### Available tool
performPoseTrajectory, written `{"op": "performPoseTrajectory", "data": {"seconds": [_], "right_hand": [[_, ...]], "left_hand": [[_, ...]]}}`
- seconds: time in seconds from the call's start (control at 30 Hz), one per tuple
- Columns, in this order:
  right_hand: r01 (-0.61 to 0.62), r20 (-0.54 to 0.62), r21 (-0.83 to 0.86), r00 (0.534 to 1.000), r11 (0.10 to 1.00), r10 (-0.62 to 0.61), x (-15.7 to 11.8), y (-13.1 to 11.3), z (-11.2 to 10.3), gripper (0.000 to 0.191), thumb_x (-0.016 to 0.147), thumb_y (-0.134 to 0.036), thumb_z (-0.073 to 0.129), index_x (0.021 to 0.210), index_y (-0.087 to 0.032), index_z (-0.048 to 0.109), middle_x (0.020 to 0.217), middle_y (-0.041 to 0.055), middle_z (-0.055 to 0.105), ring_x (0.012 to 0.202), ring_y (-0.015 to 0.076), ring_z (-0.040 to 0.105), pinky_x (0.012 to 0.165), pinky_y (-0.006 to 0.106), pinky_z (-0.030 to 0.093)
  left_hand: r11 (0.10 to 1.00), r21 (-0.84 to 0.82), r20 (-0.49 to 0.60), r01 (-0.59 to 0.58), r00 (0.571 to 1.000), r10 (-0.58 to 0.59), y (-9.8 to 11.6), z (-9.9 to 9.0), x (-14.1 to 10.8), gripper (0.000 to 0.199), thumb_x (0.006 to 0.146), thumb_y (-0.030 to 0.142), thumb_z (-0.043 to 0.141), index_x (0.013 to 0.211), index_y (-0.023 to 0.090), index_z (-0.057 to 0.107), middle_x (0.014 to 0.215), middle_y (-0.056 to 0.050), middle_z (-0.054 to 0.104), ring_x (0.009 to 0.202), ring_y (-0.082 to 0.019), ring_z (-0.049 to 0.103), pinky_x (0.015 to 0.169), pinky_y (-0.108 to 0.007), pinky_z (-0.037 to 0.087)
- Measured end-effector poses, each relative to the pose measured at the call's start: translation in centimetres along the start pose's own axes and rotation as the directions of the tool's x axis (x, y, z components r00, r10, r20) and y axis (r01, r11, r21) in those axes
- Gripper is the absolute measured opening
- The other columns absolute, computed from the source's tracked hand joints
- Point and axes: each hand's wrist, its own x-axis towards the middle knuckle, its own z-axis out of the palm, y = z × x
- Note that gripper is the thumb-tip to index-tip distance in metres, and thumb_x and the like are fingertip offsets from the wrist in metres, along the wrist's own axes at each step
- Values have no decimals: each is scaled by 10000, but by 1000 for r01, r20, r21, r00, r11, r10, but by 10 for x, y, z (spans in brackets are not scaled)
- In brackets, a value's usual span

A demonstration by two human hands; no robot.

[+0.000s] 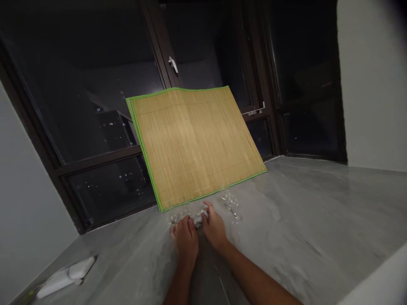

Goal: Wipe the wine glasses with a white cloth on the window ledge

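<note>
Between both hands sits a small, crumpled-looking whitish object (197, 220), its kind too small and blurred to make out. The fingers of my left hand (185, 238) are closed at its left side. On its right side, my right hand (214, 224) grips it with thumb and curled fingers. A clear glass piece (173, 218) lies close to my left fingertips, partly hidden. More clear glassware (231, 199) is to the right of my right hand, at the lower edge of a folded bamboo mat (197, 144) with green trim. The mat leans up against the window.
A grey marbled ledge (280, 220) stretches beneath everything. Dark window frames (155, 46) with a white handle (173, 64) rise behind the mat. A white wrapped bundle (68, 275) lies at lower left. A pale wall (375, 84) bounds the right side.
</note>
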Motion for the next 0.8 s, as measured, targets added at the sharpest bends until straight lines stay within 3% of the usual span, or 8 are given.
{"op": "performPoseTrajectory", "data": {"seconds": [0.17, 0.33, 0.4, 0.53, 0.8], "right_hand": [[-22, -102, -38, 995, 999, 18, 1, -5, -6, 421, 930, -267, 387, 1338, -190, 464, 1001, 63, 711, 857, 207, 666, 732, 275, 454], [104, 101, 21, 989, 994, -105, -1, -12, -6, 615, 868, -357, 568, 1444, -247, 382, 1101, 33, 705, 875, 194, 679, 766, 264, 477], [133, 139, 9, 981, 991, -133, -5, -14, -2, 601, 878, -357, 561, 1445, -250, 392, 1101, 38, 708, 926, 210, 678, 806, 282, 481], [139, 53, 12, 989, 990, -139, -14, -18, 5, 448, 929, -307, 462, 1369, -225, 482, 1174, 64, 687, 1038, 213, 653, 882, 297, 472], [49, -109, 62, 993, 997, -42, -25, -22, -5, 308, 905, -274, 463, 1194, -203, 542, 1008, 49, 701, 859, 186, 670, 784, 281, 492]], "left_hand": [[995, -93, 9, 37, 999, -36, -2, 4, -1, 421, 967, 368, 273, 1124, 179, 615, 1128, -115, 688, 1082, -265, 579, 1014, -471, 283], [988, -126, 1, 86, 996, -87, -15, 0, -4, 458, 957, 373, 247, 1149, 160, 604, 1154, -126, 679, 1108, -263, 579, 1026, -474, 288], [986, -133, 3, 101, 995, -102, -20, -4, -7, 471, 954, 385, 241, 1154, 156, 601, 1166, -132, 675, 1118, -263, 577, 1033, -476, 288], [977, -179, 19, 118, 993, -116, -23, -8, -11, 478, 952, 400, 228, 1143, 173, 603, 1174, -125, 673, 1117, -250, 581, 1039, -462, 291], [930, -355, 43, 91, 996, -82, -17, -3, -17, 467, 922, 437, 282, 1112, 174, 618, 1097, -130, 703, 1013, -264, 628, 1031, -492, 318]]}}
